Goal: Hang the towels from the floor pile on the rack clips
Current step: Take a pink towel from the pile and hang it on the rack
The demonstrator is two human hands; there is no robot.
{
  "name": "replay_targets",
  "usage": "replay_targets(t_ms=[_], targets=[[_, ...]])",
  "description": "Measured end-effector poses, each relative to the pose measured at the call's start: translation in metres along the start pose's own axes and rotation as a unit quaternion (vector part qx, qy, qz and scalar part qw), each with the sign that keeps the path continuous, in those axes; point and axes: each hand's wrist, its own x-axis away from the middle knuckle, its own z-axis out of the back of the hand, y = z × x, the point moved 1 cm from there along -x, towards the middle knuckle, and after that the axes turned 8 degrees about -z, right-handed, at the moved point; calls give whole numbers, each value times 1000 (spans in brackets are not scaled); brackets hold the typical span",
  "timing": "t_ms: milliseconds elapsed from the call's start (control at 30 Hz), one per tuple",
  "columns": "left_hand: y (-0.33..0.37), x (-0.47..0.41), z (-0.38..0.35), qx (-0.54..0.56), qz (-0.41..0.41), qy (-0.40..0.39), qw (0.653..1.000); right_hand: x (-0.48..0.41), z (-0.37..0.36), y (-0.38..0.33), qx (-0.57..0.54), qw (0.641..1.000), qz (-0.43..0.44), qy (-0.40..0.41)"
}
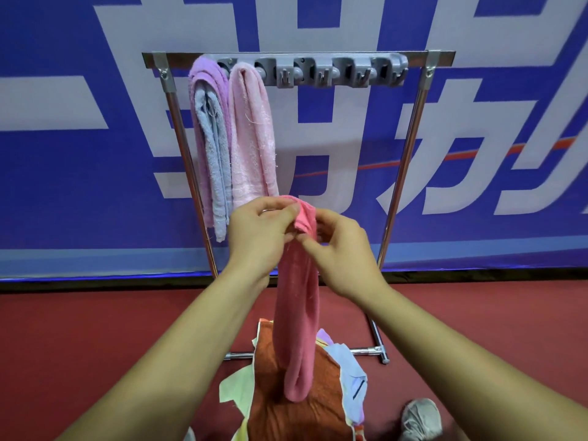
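A folded coral-pink towel (pixel 297 313) hangs down in front of me, its top end bunched between both hands. My left hand (pixel 257 233) grips that top end from the left, and my right hand (pixel 339 249) pinches it from the right. The towel's lower loop dangles just above the floor pile (pixel 286 405), which has a rust-brown towel on top. Behind stands the metal rack (pixel 410 148) with a grey clip strip (pixel 318 70) along its top bar. A purple towel (pixel 208 135) and a light pink towel (pixel 251 135) hang from the two leftmost clips.
A blue banner wall with large pale lettering stands right behind the rack. The floor is red. The rack's base bar (pixel 366 351) lies on the floor beyond the pile. A grey shoe (pixel 420 418) shows at the lower right.
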Motion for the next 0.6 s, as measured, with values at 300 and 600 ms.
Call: replay_targets(t_ms=[300,600], targets=[[-65,29,61,-142,-88,-59,984,1,-3,-1,-101,994,-43,12],[-110,43,71,-55,-10,-116,992,-7,1,-8,-105,994,10,-1]])
